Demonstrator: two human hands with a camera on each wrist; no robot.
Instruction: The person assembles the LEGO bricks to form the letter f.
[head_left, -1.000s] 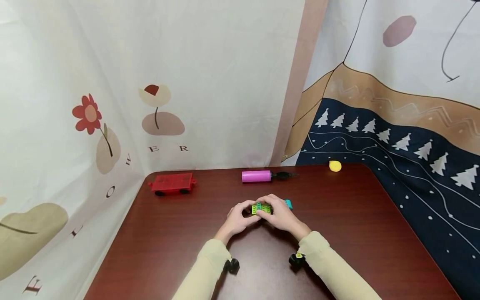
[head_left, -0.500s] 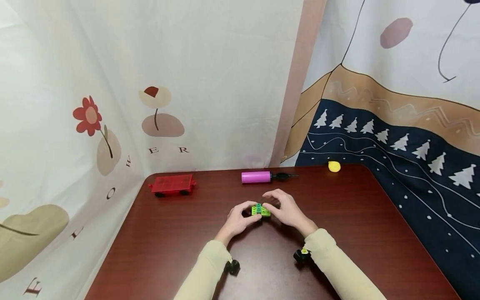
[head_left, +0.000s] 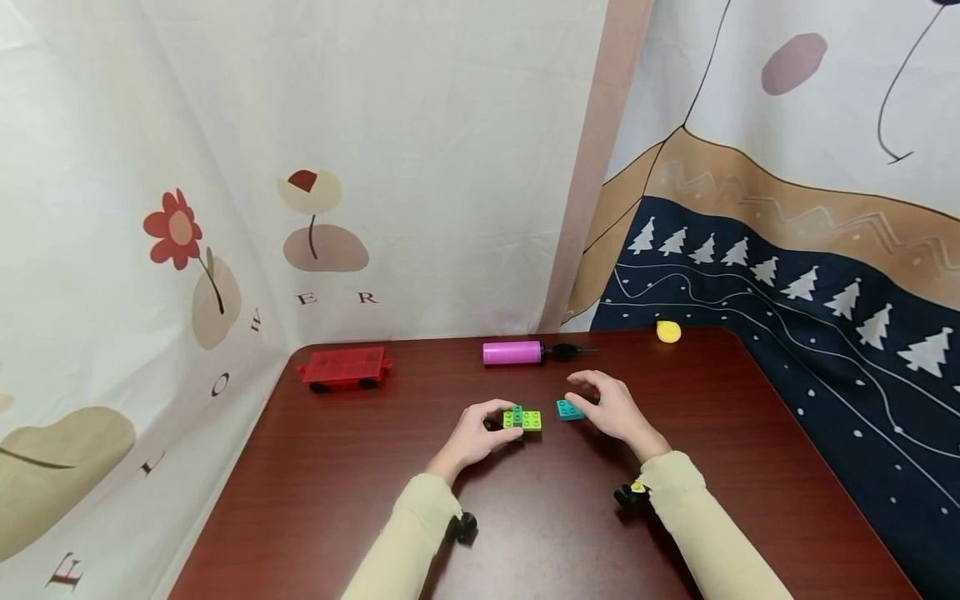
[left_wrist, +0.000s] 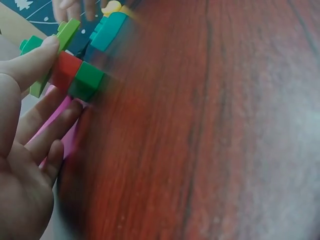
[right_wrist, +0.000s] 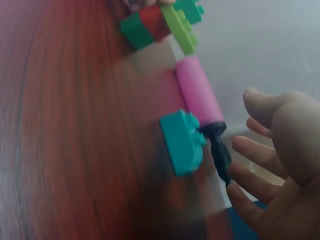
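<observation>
My left hand [head_left: 472, 435] pinches a small stack of toy building blocks near the middle of the table. A lime block [head_left: 532, 421] lies across it, with a green block [head_left: 517, 413] on top. Underneath, the left wrist view shows a red block [left_wrist: 65, 69] and a dark green block [left_wrist: 87, 81] at the bottom, close to the tabletop. To the right of the stack lies a teal block [head_left: 567, 410] with one rounded end. My right hand [head_left: 615, 408] holds nothing; its fingers are spread and relaxed just beside the teal block [right_wrist: 179, 142].
At the table's [head_left: 360, 467] back left stands a red toy wagon [head_left: 345, 368] with black wheels. A pink hand pump [head_left: 512, 352] with a black end lies along the back edge. Farther right is a small yellow object [head_left: 669, 332]. Printed curtains [head_left: 435, 167] rise behind the table.
My right hand has let go of the stack and moved right to the teal block, which now shows fully. The left hand keeps its grip on the stack in the same place.
</observation>
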